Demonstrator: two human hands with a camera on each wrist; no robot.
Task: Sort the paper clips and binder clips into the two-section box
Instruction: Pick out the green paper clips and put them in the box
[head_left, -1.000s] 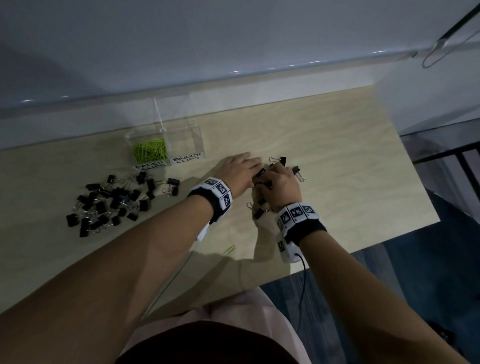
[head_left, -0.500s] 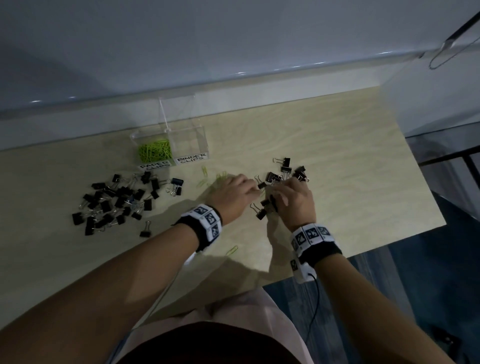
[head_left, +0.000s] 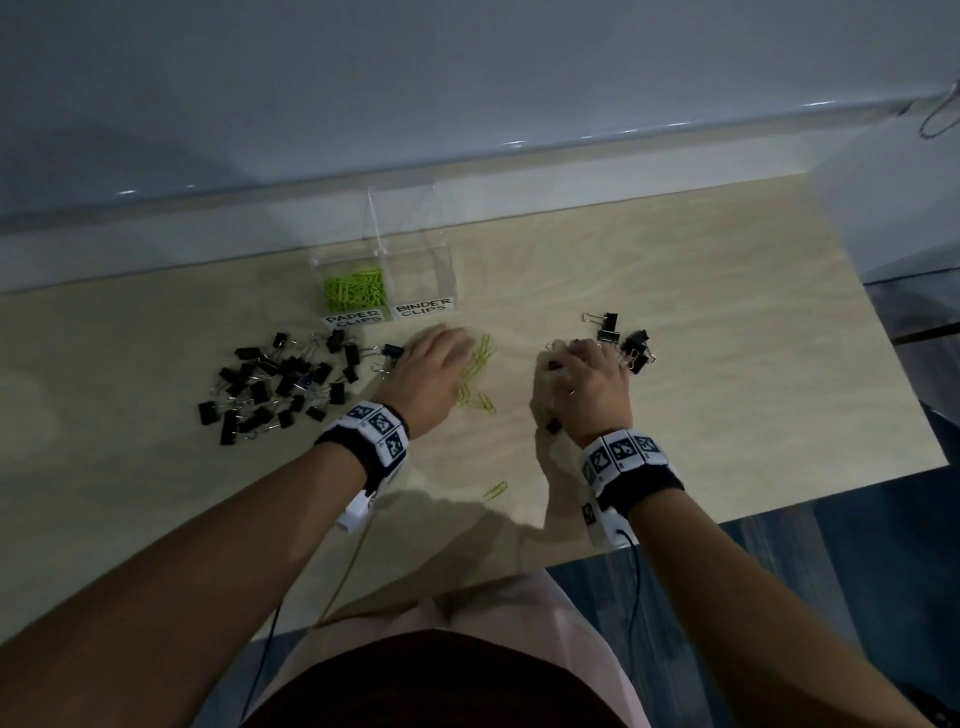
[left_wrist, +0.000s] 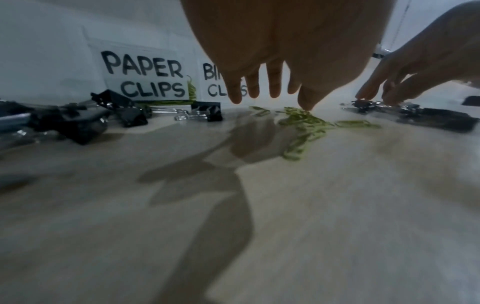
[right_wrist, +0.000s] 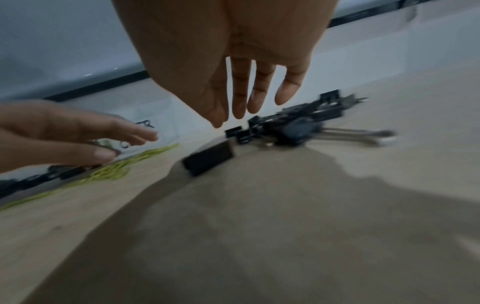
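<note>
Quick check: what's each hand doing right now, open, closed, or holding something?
Left hand: open, fingers straight, over the loose paper clips.
Right hand: open, fingers straight, beside the binder clips, holding nothing.

A pale, wood-grained tabletop (head_left: 675, 312) is seen under dim, cool light. Behind the tabletop a plain grey-white wall (head_left: 467, 78) rises, with a glossy rounded ledge (head_left: 571, 140) running along its base. Beyond the tabletop's right edge, dark blue-grey flooring (head_left: 857, 571) is visible.
</note>
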